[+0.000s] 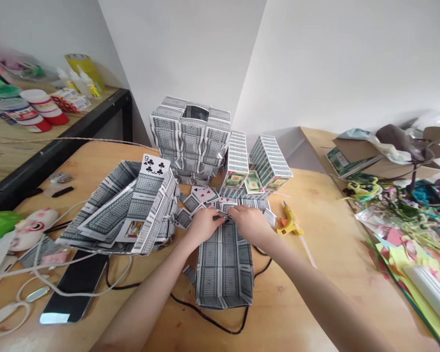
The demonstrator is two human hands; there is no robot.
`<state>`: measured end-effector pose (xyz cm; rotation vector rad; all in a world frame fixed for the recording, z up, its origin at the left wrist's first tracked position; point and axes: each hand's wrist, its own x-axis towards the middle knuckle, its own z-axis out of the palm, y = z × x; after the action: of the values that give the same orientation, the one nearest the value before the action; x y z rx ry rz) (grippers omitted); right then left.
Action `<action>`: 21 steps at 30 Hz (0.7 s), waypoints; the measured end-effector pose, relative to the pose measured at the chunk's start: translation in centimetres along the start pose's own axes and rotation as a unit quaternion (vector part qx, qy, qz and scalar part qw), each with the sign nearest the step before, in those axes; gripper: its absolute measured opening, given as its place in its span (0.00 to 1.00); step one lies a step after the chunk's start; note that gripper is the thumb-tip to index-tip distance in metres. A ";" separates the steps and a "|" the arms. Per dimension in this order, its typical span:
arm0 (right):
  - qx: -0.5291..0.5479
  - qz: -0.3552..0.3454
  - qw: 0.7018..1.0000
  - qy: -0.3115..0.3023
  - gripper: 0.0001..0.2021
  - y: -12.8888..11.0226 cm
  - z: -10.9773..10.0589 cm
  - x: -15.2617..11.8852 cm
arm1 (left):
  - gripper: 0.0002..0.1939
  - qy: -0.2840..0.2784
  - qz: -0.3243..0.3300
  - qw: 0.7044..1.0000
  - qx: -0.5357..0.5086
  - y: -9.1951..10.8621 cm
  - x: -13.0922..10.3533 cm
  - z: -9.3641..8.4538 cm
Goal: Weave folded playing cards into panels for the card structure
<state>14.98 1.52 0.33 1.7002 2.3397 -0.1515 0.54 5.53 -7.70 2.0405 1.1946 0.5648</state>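
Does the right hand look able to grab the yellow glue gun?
Probably yes: the yellow glue gun lies uncovered on the table, just right of the right hand, with nothing tall between. That hand is busy at the card tray.

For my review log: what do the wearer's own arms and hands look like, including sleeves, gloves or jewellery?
The left forearm and right forearm are bare, with no sleeves in view. The left hand and right hand are ungloved. No watch or bracelet shows.
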 end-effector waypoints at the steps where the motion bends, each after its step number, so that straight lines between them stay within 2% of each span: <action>1: -0.007 -0.002 1.000 0.000 0.10 -0.1 -0.1 0.0 | 0.06 -0.002 0.001 1.000 0.006 0.0 0.0 0.0; 13: -0.028 -0.008 0.999 -0.027 0.09 -0.7 -0.9 0.5 | 0.05 0.009 -0.022 1.000 -0.003 0.3 -0.1 0.2; 21: -0.047 -0.017 0.998 -0.044 0.08 -1.0 -1.7 1.0 | 0.06 0.010 -0.034 0.998 -0.044 0.2 -0.2 0.4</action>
<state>13.53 2.48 1.67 1.5792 2.2757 -0.1183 0.83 5.20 -7.82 1.9165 1.2252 0.5952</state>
